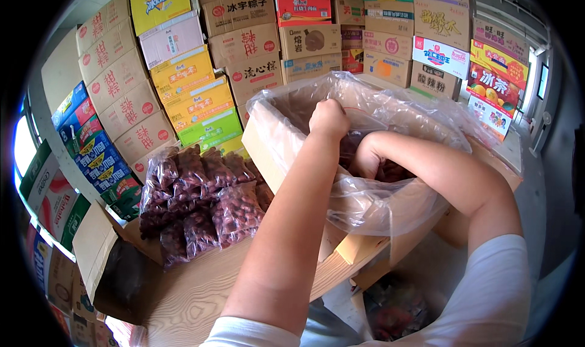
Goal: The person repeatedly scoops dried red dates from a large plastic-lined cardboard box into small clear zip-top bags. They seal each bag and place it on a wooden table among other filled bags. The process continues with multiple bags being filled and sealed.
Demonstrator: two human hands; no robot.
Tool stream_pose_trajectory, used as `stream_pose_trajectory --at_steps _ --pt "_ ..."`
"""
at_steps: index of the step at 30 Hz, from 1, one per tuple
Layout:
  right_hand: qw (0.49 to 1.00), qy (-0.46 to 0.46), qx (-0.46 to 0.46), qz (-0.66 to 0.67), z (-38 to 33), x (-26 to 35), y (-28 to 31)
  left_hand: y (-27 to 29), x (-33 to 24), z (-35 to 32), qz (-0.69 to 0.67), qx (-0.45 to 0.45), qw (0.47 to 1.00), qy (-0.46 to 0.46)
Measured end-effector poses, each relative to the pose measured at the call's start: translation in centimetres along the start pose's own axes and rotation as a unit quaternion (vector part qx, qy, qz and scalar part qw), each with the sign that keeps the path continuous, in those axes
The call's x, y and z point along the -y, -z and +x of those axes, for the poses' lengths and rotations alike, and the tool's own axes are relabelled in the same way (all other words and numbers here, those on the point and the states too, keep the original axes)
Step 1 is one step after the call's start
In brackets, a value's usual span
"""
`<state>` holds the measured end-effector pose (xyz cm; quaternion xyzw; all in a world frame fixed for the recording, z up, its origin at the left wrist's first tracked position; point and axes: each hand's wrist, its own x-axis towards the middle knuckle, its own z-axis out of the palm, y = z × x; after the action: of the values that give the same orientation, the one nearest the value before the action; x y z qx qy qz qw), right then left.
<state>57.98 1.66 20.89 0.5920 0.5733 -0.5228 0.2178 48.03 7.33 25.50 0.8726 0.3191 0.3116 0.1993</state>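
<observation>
Dark red dates [396,173] lie inside a clear liner [378,216] in a carton [262,155]. The right hand [367,155] dips among them, its grip hidden; the left hand [329,118] is a fist, around what I cannot tell. Snagging the loose liner might drag dates over the rim, beside the table [189,286]

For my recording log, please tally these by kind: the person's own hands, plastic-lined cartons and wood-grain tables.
Hands: 2 (left hand, right hand)
Plastic-lined carton: 1
Wood-grain table: 1
Total: 4
</observation>
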Motion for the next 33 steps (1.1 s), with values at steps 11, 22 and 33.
stream_pose_trajectory --at_steps 11,22,33 --pt "0.999 0.001 0.012 0.047 -4.3 2.6 -1.1 -0.4 0.5 0.3 -0.051 -0.02 0.998 -0.014" --pt "0.928 0.215 -0.219 0.21 -10.8 1.0 -0.9 -0.7 1.0 1.1 0.003 -0.043 0.996 0.083" --pt "0.636 0.444 -0.499 0.386 -9.9 0.2 1.6 -0.7 0.6 0.8 -0.052 0.045 0.997 -0.031"
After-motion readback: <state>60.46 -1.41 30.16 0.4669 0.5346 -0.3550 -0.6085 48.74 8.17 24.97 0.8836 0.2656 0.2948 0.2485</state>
